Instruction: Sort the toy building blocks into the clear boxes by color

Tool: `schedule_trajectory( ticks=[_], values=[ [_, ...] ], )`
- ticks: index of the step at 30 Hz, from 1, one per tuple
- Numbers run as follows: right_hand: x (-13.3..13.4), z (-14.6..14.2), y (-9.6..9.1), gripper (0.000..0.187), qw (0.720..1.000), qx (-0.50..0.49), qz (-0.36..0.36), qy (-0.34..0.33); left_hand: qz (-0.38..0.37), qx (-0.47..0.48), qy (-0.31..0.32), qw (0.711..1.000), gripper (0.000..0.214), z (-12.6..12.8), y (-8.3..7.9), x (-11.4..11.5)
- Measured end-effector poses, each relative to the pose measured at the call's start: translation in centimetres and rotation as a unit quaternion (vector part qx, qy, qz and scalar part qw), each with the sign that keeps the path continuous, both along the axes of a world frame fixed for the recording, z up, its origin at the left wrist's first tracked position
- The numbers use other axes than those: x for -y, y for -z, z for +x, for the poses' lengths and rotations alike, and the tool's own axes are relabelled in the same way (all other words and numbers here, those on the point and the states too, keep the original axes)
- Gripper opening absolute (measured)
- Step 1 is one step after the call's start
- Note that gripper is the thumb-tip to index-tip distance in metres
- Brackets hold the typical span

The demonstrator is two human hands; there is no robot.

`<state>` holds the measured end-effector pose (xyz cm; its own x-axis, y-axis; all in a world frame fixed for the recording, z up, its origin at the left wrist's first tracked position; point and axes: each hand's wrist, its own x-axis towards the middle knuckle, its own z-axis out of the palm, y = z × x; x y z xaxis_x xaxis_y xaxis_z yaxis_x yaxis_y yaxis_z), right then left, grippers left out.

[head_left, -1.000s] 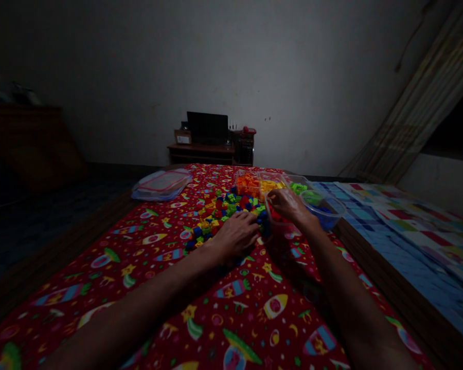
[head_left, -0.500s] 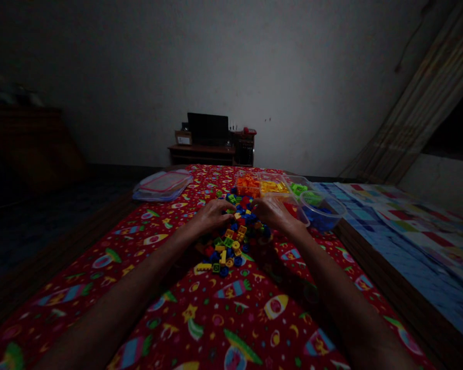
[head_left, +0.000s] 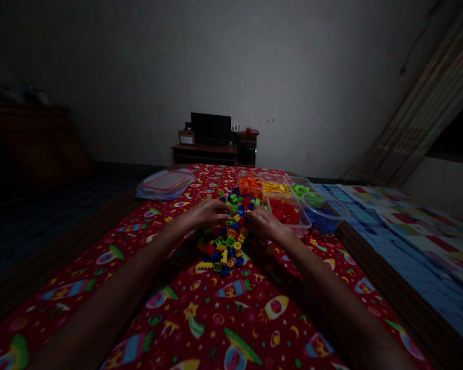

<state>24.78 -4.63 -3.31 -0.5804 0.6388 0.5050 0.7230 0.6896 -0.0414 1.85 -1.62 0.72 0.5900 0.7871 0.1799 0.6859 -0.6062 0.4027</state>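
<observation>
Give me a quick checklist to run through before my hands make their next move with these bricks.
1. Left hand at the mixed brick pile: ok.
2. Right hand at the pile's other side: ok.
3. Brick in either grip: cannot tell, too dark and small.
4. Container of red bricks uncovered: ok.
5. Lids apart from the pile: ok, stacked to its left.
6. Pile all one colour: not ok; red, yellow, green and blue are mixed.

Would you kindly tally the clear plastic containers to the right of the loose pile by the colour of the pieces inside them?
Orange-piece container: 1
Yellow-piece container: 1
Green-piece container: 1
Red-piece container: 1
Blue-piece container: 1
Total: 5 containers
</observation>
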Motion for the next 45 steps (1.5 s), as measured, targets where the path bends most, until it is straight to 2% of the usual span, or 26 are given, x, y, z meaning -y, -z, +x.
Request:
schedule_trajectory(
  ticks=[4, 10, 13, 15, 19, 23, 26, 29, 32, 35, 38, 41, 43, 45],
  values=[
    [0.0, -0.1, -1.1, 0.019, 0.999, -0.006, -0.037, 0.028, -0.024, -0.001, 0.018, 1.0, 0.027, -0.5, 0.0, -0.2],
    [0.1, -0.3, -3.3, 0.018, 0.989, -0.059, -0.12, 0.056, -0.018, 0.134, -0.035, 0.99, 0.033, 0.5, 0.4, -0.1],
    [0.0, -0.7, -3.2, 0.014, 0.984, -0.073, -0.158, 0.047, -0.046, 0.196, -0.035, 0.979, 0.043, 1.9, 0.9, 0.5],
    [-0.1, -1.0, -3.0, 0.015, 0.98, -0.086, -0.175, 0.04, -0.042, 0.208, -0.039, 0.976, 0.043, 2.7, 1.1, 1.0],
    [-0.4, -1.8, -2.7, 0.03, 0.958, -0.162, -0.237, 0.01, -0.016, 0.202, -0.064, 0.977, 0.036, 3.4, 1.0, 2.0],
    [-0.7, -2.5, -2.5, 0.038, 0.928, -0.231, -0.292, -0.007, -0.065, 0.235, -0.049, 0.969, 0.038, 3.6, 0.7, 2.5],
    [-0.7, -2.4, -2.7, 0.032, 0.932, -0.245, -0.268, -0.006, -0.071, 0.245, -0.047, 0.966, 0.038, 3.7, 0.5, 2.6],
    [-0.8, -1.2, -3.4, 0.024, 0.944, -0.239, -0.224, 0.02, -0.031, 0.222, -0.041, 0.974, 0.036, 3.1, -0.1, 2.5],
    [-1.3, 1.2, -4.4, 0.023, 0.958, -0.212, -0.175, 0.08, 0.058, 0.148, -0.078, 0.984, 0.038, 1.4, -0.9, 1.9],
    [-1.9, 4.1, -5.2, 0.02, 0.967, -0.157, -0.122, 0.161, 0.084, 0.1, -0.111, 0.985, 0.032, -0.5, -1.2, 0.8],
    [-1.9, 6.6, -5.6, 0.02, 0.959, -0.09, -0.094, 0.251, 0.053, 0.068, -0.099, 0.991, 0.026, -1.5, -0.6, -0.2],
    [-1.4, 8.1, -6.0, 0.024, 0.935, -0.022, -0.112, 0.335, 0.035, 0.03, -0.059, 0.997, 0.025, -1.3, 0.6, -0.6],
    [-1.0, 8.3, -6.3, 0.031, 0.924, 0.002, -0.12, 0.362, 0.06, -0.002, -0.036, 0.998, 0.025, -0.8, 1.4, -0.5],
    [-0.7, 7.8, -6.6, 0.035, 0.927, -0.001, -0.105, 0.361, 0.098, -0.033, -0.037, 0.994, 0.024, -0.3, 2.0, -0.3]
  ],
)
